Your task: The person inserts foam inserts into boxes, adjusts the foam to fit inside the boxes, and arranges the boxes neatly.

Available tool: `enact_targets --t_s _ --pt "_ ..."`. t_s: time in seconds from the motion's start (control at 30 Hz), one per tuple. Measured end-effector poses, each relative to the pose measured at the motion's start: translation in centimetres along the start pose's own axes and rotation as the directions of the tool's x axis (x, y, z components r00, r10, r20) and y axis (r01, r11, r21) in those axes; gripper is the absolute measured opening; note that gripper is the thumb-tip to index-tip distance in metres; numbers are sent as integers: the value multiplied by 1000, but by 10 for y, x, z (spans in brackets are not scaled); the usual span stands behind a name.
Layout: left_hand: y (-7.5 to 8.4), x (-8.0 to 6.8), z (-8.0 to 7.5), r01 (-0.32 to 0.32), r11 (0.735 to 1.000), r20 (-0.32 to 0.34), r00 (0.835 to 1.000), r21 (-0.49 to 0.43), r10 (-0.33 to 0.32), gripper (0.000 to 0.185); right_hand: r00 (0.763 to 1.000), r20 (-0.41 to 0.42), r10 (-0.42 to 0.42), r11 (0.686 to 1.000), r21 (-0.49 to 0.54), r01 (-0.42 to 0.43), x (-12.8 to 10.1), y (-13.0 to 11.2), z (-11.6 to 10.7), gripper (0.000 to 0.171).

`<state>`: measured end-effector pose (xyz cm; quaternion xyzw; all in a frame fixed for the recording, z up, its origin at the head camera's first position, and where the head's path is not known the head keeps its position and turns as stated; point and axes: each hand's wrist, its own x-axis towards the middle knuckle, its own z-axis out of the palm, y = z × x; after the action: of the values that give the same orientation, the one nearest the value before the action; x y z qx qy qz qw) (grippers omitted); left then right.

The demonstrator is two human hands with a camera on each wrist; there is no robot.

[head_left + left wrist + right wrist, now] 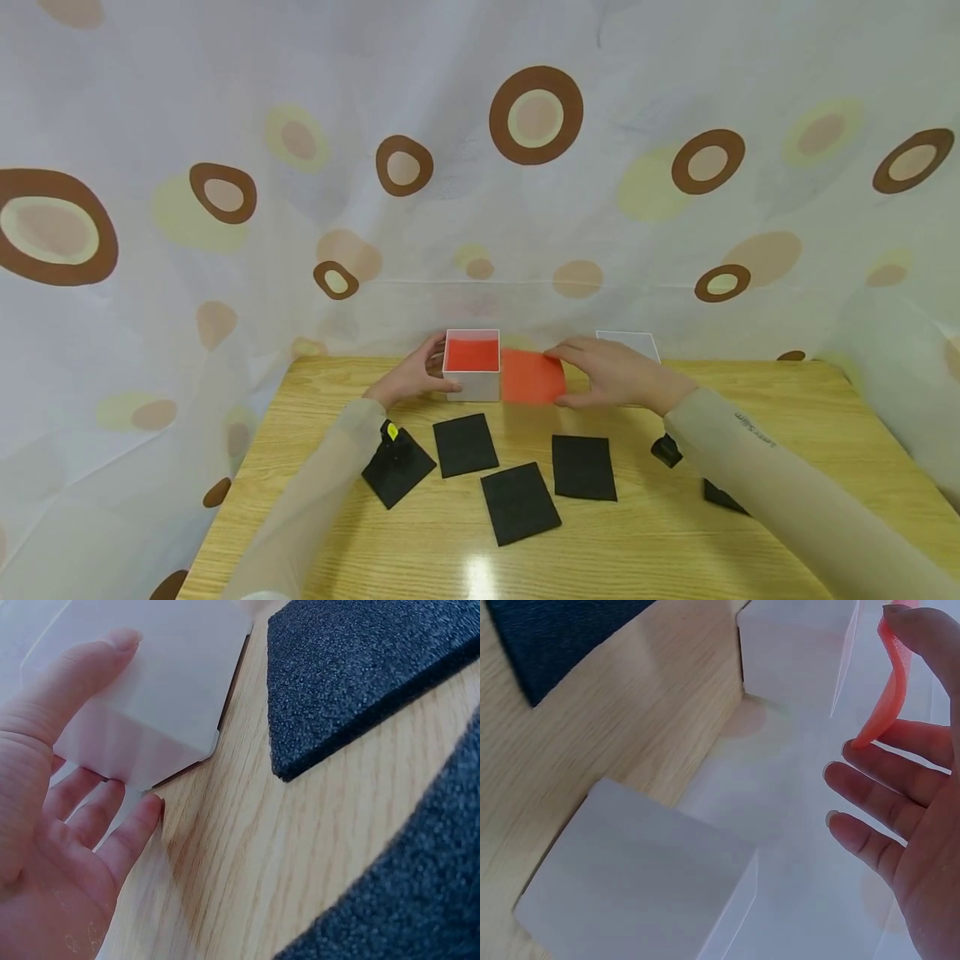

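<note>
**A:** Where does the orange sheet sit right now?

**B:** The thin orange foam sheet (pixel 532 377) is between the two hands, pinched at its right edge by the right hand (pixel 618 375), with its left edge touching the small white open-topped box with the orange inside (pixel 472 375). The left hand (pixel 412 379) curls its thumb and fingers round that box from the left side, steadying it on the wooden tabletop (pixel 787 417).

**A:** How do you reckon the sheet will handle?

**B:** Light and floppy, I'd say. In the right wrist view it bows into a curve (pixel 889 682) between thumb and fingers, so it bends under hardly any force. It probably wants a hold on two opposite edges, or a pinch close to the corner being guided, or it will buckle. The foam looks grippy rather than slippery, and not fragile, though it may crease.

**A:** And the box?

**B:** Likely thin card and light, so it would slide if pushed; the grip on its side wall (pixel 161 697) seems sensible.

**A:** What can't you make out?

**B:** Whether the orange in the box is a lining or sheets lying inside. A second white box (pixel 630 343) beyond the right hand is mostly hidden by it. Nearer than the hands lie dark foam rectangles (pixel 517 502); one is partly covered by the right sleeve, another by the left wrist's camera.
</note>
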<state>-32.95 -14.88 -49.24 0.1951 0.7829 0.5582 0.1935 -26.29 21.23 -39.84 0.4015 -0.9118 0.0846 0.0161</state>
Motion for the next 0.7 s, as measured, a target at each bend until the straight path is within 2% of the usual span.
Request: enact_targets --t_s 0.37,0.7 --pt "-1 1 -3 -7 1000 9 1000 9 7 104 1000 25 11 1000 22 -12 34 -5 -1 66" --pt "-4 2 -2 5 1000 -5 1000 13 -5 104 998 43 51 998 41 -53 55 3 10 65"
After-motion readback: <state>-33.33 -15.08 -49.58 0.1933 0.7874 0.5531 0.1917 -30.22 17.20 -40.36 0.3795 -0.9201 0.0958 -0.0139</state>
